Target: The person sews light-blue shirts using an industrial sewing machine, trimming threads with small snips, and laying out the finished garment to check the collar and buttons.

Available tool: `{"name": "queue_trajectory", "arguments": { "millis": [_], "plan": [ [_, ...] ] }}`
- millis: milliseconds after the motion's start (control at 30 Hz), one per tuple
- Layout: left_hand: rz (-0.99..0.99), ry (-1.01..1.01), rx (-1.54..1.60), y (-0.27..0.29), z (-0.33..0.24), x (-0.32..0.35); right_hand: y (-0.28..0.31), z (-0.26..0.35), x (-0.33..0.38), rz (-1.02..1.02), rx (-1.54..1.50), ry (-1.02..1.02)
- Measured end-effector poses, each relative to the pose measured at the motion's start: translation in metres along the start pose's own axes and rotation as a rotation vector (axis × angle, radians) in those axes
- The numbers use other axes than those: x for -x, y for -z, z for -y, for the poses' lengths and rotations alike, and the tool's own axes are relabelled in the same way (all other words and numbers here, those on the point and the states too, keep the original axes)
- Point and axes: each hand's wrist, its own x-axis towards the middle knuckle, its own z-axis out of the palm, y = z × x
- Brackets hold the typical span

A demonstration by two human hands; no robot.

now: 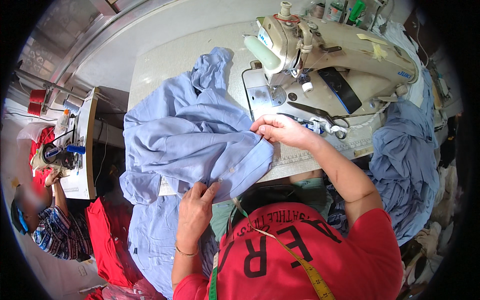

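Note:
A light-blue buttoned shirt [187, 122] lies crumpled over the front of the sewing table, its near edge reaching my lap. My right hand [282, 131] pinches the cloth at the shirt's right side, thumb against fingers. At the near edge, close to a row of small buttons, my left hand [196, 207] grips the fabric between thumb and fingers. The stretch of cloth between both hands is fairly flat, while the rest is bunched in folds.
Beyond my right hand stands a sewing machine [300, 50], with dark scissors [317, 111] before it. More blue garments pile at the right [405, 165] and hang at lower left [155, 245]. Far left, a person [60, 225] works at another machine beside red cloth [107, 240].

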Motion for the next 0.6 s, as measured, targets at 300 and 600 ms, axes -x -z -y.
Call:
{"name": "queue_trajectory", "arguments": {
  "millis": [300,600],
  "plan": [
    [-0.017,-0.012,0.019,-0.001,0.001,0.002,-0.007,-0.003,-0.002,-0.075,-0.002,0.027],
    [-0.030,-0.034,0.021,-0.002,0.002,0.006,-0.015,-0.009,0.000,-0.197,-0.030,0.067]
  ]
}}
